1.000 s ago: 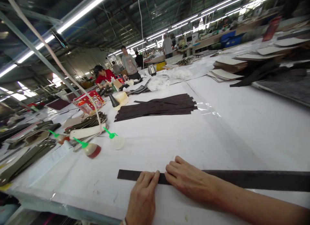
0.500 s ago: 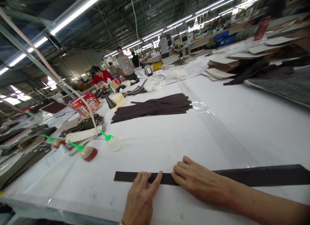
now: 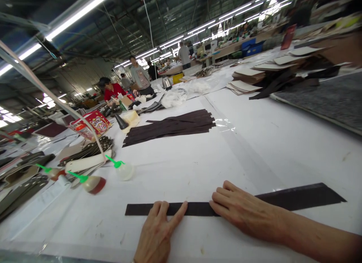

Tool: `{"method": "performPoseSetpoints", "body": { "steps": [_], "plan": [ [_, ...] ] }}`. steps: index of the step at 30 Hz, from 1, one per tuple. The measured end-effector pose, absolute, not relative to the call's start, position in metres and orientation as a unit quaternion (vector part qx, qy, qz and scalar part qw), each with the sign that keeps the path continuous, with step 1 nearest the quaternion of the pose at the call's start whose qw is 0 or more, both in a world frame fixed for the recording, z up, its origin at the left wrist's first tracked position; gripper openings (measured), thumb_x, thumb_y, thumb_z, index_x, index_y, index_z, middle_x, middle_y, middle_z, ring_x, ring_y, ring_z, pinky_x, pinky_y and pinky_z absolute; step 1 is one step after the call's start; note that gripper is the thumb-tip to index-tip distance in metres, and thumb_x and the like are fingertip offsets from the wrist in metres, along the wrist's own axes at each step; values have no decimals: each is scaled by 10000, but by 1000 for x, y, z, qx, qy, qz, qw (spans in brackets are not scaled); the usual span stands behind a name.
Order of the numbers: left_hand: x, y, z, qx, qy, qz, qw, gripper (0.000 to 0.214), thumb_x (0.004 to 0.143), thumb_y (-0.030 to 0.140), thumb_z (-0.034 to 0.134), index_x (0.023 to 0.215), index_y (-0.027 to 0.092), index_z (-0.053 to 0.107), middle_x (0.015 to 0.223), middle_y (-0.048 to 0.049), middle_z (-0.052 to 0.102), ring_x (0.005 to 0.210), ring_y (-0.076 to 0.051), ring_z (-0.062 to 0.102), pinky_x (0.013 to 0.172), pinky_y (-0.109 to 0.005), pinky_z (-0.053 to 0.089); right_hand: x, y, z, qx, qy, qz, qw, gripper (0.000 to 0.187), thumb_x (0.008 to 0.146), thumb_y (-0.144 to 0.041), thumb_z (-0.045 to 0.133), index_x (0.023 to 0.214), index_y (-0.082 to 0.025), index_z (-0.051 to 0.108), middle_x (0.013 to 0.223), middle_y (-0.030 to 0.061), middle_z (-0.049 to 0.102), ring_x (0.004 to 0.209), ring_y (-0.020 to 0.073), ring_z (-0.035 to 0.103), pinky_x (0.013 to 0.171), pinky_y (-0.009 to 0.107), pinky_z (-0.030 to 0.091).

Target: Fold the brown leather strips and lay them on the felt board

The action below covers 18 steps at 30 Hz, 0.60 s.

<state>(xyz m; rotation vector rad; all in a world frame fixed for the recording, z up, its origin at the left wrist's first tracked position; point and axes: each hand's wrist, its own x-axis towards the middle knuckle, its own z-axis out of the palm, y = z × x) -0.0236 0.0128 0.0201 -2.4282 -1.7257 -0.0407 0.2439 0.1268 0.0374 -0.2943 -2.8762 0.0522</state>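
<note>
Right hand (image 3: 240, 208) has slid along the strip (image 3: 198, 209) near the tabletop's (image 3: 249, 146) front edge, grip unclear; left hand (image 3: 156, 229) presses, fingers spread; even pressure should help.

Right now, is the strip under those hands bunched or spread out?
Spread out: the dark strip stretches along the table beneath the left hand and right hand. I can't tell whether it's folded lengthwise.

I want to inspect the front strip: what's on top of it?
The left hand and right hand. The strip shows at both ends and between the hands; what the hands and right forearm cover cannot be seen.
</note>
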Motion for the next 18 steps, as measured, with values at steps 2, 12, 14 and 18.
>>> {"method": "performPoseSetpoints", "body": {
  "steps": [2,12,14,18],
  "plan": [
    [-24,13,20,-813,-576,-17,81,949,686,-109,352,1488,376,201,980,-59,442,877,-215,469,760,-377,527,249,127,39,-104,-986,21,127,207,918,-11,405,837,-160,525,813,32,501,701,170,428,733,335,316],
    [9,23,29,-812,-550,-173,87,610,787,-55,346,1294,219,544,1214,-120,502,1104,-254,488,879,-404,493,267,125,35,-116,-987,7,112,195,929,-23,395,861,-158,519,841,34,505,736,182,427,745,350,309],
    [34,32,29,-832,-518,-198,25,561,806,-35,341,1313,142,505,1154,-126,557,1042,-233,521,888,-386,494,266,125,34,-117,-986,-3,114,183,934,-37,406,867,-154,529,838,35,507,752,185,430,760,353,315],
    [68,43,19,-848,-484,-207,-60,554,748,-25,355,1267,88,511,988,-124,599,886,-239,547,810,-405,523,267,124,36,-126,-984,-19,127,171,945,-59,413,881,-140,550,825,38,506,756,182,426,771,348,328]
  ]
}}
